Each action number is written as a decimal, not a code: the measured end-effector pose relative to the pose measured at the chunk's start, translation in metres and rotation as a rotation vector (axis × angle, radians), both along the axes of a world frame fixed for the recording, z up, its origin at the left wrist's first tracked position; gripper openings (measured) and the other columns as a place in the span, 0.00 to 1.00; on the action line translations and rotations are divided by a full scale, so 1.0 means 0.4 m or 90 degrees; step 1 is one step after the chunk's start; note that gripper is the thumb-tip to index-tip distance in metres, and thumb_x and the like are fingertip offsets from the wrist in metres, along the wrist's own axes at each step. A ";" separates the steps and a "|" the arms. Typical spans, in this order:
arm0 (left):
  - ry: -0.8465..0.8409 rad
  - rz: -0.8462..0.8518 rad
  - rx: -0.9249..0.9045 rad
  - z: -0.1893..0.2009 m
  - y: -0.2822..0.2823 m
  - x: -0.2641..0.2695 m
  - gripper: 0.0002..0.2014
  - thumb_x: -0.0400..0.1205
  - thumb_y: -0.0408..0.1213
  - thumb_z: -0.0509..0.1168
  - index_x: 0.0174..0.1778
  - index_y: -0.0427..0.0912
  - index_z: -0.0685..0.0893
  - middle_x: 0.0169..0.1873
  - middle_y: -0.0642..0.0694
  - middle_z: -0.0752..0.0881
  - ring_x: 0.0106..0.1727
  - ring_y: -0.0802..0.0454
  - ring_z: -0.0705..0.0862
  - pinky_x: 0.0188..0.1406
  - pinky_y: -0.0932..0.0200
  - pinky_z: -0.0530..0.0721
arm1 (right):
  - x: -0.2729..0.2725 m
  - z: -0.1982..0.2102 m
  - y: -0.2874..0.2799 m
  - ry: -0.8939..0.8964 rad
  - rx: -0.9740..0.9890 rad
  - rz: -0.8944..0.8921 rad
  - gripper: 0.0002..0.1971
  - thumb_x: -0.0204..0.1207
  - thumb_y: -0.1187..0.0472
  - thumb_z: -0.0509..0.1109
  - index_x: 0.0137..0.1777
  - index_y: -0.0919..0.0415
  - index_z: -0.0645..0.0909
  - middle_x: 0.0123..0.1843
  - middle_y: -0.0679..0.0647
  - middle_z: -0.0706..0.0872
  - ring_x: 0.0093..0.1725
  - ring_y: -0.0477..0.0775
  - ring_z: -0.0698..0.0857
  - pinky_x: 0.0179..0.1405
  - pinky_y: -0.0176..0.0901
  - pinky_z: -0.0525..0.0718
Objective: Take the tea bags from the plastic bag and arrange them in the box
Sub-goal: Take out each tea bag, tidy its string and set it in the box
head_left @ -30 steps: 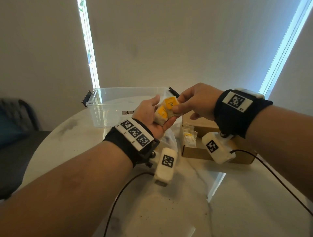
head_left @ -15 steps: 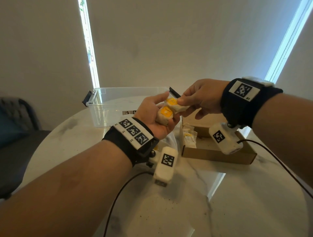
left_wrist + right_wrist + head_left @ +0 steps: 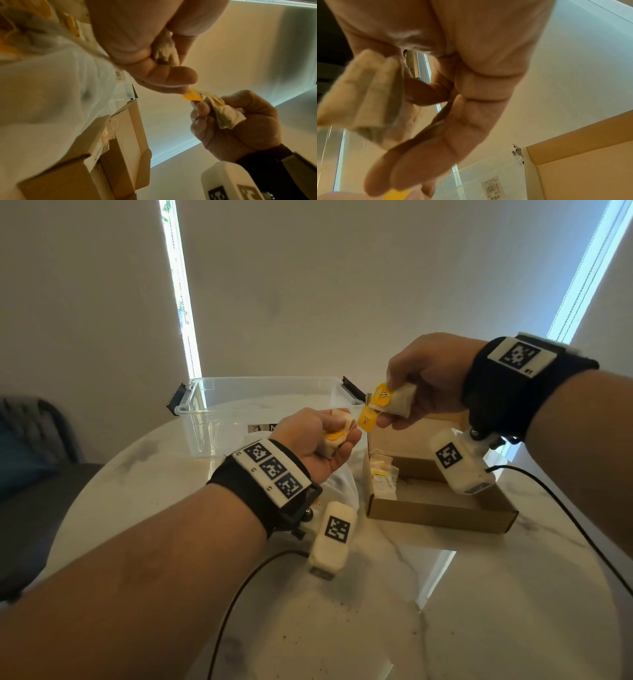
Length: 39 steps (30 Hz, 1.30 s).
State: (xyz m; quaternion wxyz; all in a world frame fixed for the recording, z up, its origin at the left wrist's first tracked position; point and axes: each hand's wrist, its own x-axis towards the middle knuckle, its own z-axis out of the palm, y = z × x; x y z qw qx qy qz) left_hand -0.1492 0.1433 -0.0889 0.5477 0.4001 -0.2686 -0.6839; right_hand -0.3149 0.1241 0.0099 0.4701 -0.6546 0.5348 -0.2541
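Hands above the cardboard box: right hand pinches one tea bag, left hand grips others, apparently separating them.

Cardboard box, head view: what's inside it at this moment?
The cardboard box holds a few pale tea bags standing against its left wall. The right hand and its wrist camera cover the back right part of the floor.
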 end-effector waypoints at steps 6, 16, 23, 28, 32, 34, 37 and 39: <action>-0.020 -0.027 0.005 -0.005 -0.002 0.010 0.09 0.83 0.35 0.60 0.55 0.39 0.83 0.28 0.48 0.79 0.23 0.56 0.75 0.14 0.65 0.72 | -0.002 0.005 0.004 -0.098 -0.009 0.009 0.13 0.80 0.70 0.60 0.64 0.69 0.71 0.51 0.71 0.88 0.37 0.64 0.93 0.30 0.49 0.90; -0.079 -0.014 -0.093 0.021 -0.004 0.036 0.05 0.84 0.32 0.68 0.53 0.41 0.81 0.28 0.49 0.77 0.21 0.61 0.74 0.14 0.69 0.74 | -0.011 0.004 0.000 -0.081 -0.051 -0.011 0.12 0.79 0.70 0.63 0.62 0.68 0.73 0.55 0.68 0.85 0.37 0.62 0.94 0.31 0.49 0.90; -0.143 -0.081 -0.137 0.036 0.002 -0.010 0.15 0.81 0.44 0.71 0.58 0.37 0.83 0.30 0.51 0.75 0.22 0.61 0.71 0.13 0.71 0.70 | -0.012 -0.026 -0.016 -0.056 -0.146 -0.005 0.10 0.74 0.75 0.73 0.38 0.62 0.77 0.37 0.58 0.86 0.33 0.55 0.91 0.30 0.44 0.89; -0.207 -0.007 -0.185 0.028 -0.003 -0.041 0.08 0.81 0.39 0.73 0.43 0.41 0.81 0.27 0.50 0.74 0.20 0.61 0.69 0.13 0.68 0.67 | -0.019 -0.051 -0.021 0.014 -0.230 -0.047 0.11 0.71 0.72 0.79 0.41 0.58 0.81 0.36 0.54 0.86 0.32 0.49 0.86 0.34 0.42 0.82; -0.390 0.016 -0.219 0.017 -0.014 -0.058 0.07 0.79 0.35 0.74 0.37 0.42 0.84 0.22 0.50 0.76 0.21 0.57 0.71 0.16 0.63 0.69 | -0.040 -0.063 -0.028 0.144 -0.235 -0.009 0.07 0.74 0.62 0.80 0.51 0.53 0.88 0.40 0.54 0.92 0.29 0.44 0.87 0.35 0.42 0.81; -0.446 -0.011 -0.229 0.011 -0.011 -0.069 0.07 0.79 0.35 0.74 0.38 0.40 0.85 0.21 0.49 0.76 0.21 0.57 0.71 0.17 0.63 0.69 | -0.049 -0.067 -0.030 0.250 -0.236 0.036 0.02 0.76 0.56 0.79 0.46 0.49 0.90 0.36 0.47 0.92 0.29 0.41 0.86 0.37 0.41 0.81; -0.494 -0.038 -0.210 -0.005 -0.009 -0.077 0.08 0.77 0.37 0.77 0.40 0.38 0.87 0.23 0.46 0.78 0.21 0.55 0.70 0.19 0.62 0.69 | -0.064 -0.075 -0.037 0.384 -0.229 0.088 0.03 0.76 0.52 0.78 0.44 0.50 0.89 0.31 0.43 0.91 0.27 0.37 0.85 0.40 0.36 0.83; -0.578 -0.051 -0.214 -0.011 -0.012 -0.077 0.09 0.74 0.41 0.79 0.37 0.41 0.88 0.29 0.41 0.84 0.24 0.52 0.74 0.22 0.60 0.72 | -0.075 -0.085 -0.048 0.410 -0.223 0.084 0.04 0.78 0.54 0.77 0.45 0.53 0.89 0.34 0.46 0.92 0.27 0.38 0.86 0.40 0.36 0.84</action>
